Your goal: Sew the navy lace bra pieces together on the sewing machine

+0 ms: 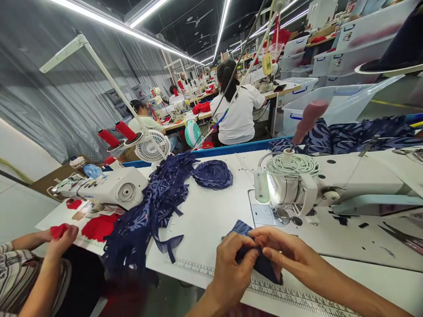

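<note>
A small navy patterned fabric piece [272, 267] is pinched between both hands, over the printed ruler at the table's front edge. My left hand [233, 266] grips its left side with curled fingers. Thumb and fingertips of my right hand [284, 253] close on the upper right of the cloth, close to the left fingertips. Part of the fabric is hidden behind the fingers. Just beyond it stands the sewing machine [287, 189], its needle plate [261, 211] lit by a lamp.
A heap of navy strips [158, 198] hangs over the table's left edge, beside a round navy bundle [212, 174]. Scissors [403, 237] lie at the right. A co-worker's hands [62, 235] hold red cloth at the left machine [122, 187].
</note>
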The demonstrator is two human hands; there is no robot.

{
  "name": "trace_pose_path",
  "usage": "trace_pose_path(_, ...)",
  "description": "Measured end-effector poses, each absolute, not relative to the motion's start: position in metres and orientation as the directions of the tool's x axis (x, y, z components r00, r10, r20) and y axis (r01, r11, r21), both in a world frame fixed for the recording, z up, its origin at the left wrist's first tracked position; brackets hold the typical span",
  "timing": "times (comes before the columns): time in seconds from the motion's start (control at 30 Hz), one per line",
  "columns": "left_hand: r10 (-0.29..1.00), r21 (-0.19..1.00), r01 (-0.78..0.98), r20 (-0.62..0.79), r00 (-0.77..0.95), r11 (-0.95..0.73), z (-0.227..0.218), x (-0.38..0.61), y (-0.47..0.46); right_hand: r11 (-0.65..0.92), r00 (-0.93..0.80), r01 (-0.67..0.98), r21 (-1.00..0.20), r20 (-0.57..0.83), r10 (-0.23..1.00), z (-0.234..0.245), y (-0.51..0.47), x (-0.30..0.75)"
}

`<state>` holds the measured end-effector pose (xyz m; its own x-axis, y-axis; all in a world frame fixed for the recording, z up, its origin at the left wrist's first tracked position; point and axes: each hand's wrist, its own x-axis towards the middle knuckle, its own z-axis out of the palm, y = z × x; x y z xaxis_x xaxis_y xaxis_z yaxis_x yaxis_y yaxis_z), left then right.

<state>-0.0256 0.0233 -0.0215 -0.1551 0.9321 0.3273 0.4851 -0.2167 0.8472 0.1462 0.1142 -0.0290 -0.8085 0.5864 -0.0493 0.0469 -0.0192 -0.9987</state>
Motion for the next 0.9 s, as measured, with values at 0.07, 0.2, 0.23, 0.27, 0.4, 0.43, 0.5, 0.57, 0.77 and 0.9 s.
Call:
trace_pose_path(0.07,0.923,0.844,0.481,0.350,-0.158,-0.238,-0.023,-0.026,0.022,0.011,-0.817,0.068,-0.998,-0.049,0.575,-0.027,0.117,0.147)
trace_pose_path(0.2,0.924,0.848,0.488,0.332,-0.187,-0.206,-0.024,-0.026,0.021,0.185,-0.784,0.129,-0.974,0.015,0.621,-0.023,0.116,0.147)
trace_pose_path(0.23,0.931,0.855,0.485,0.310,-0.193,-0.184,-0.024,-0.026,0.021,0.226,-0.770,0.145,-0.963,0.034,0.637,-0.023,0.115,0.146)
trace_pose_path(0.27,0.937,0.864,0.476,0.286,-0.199,-0.163,-0.024,-0.026,0.020,0.262,-0.756,0.157,-0.952,0.055,0.652,-0.023,0.113,0.146)
trace_pose_path(0.4,0.951,0.919,0.388,0.179,-0.251,-0.071,-0.022,-0.022,0.020,0.353,-0.676,0.157,-0.922,0.161,0.720,-0.028,0.106,0.141)
trace_pose_path(0.43,0.949,0.933,0.356,0.158,-0.271,-0.054,-0.022,-0.020,0.020,0.355,-0.657,0.153,-0.922,0.174,0.734,-0.030,0.105,0.139)
trace_pose_path(0.5,0.944,0.958,0.286,0.130,-0.304,-0.040,-0.022,-0.018,0.021,0.341,-0.634,0.141,-0.929,0.180,0.752,-0.033,0.103,0.135)
trace_pose_path(0.57,0.935,0.977,0.211,0.109,-0.338,-0.037,-0.023,-0.016,0.024,0.331,-0.623,0.118,-0.936,0.190,0.759,-0.035,0.102,0.132)
trace_pose_path(0.77,0.938,0.998,0.061,0.024,-0.345,-0.003,-0.022,-0.016,0.029,0.277,-0.543,0.086,-0.957,0.188,0.818,-0.033,0.096,0.124)
trace_pose_path(0.9,0.945,0.970,0.234,0.131,-0.300,-0.061,-0.010,-0.029,0.029,0.191,-0.587,0.091,-0.977,0.102,0.803,-0.038,0.100,0.129)
